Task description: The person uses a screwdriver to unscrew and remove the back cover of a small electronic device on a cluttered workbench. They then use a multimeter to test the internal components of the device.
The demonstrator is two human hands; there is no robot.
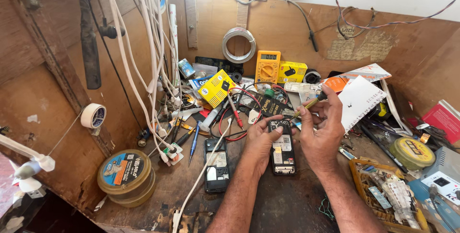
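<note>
An opened black mobile phone [282, 155] lies back-up on the wooden bench, its inner board showing. My left hand [260, 143] rests on the phone's left side, with the thumb across its upper edge. In my right hand [323, 132] I grip a thin tool with a yellow shaft [309, 105] like a pen. The tip of the tool points down-left at the top of the phone. A second opened black phone [216, 165] lies to the left, apart from both hands.
A yellow multimeter [267, 66] and yellow boxes [216, 87] stand at the back. White cables [143, 60] hang at left. A round tin [126, 178] sits front left, another tin [411, 152] at right. A parts tray [383, 194] lies front right.
</note>
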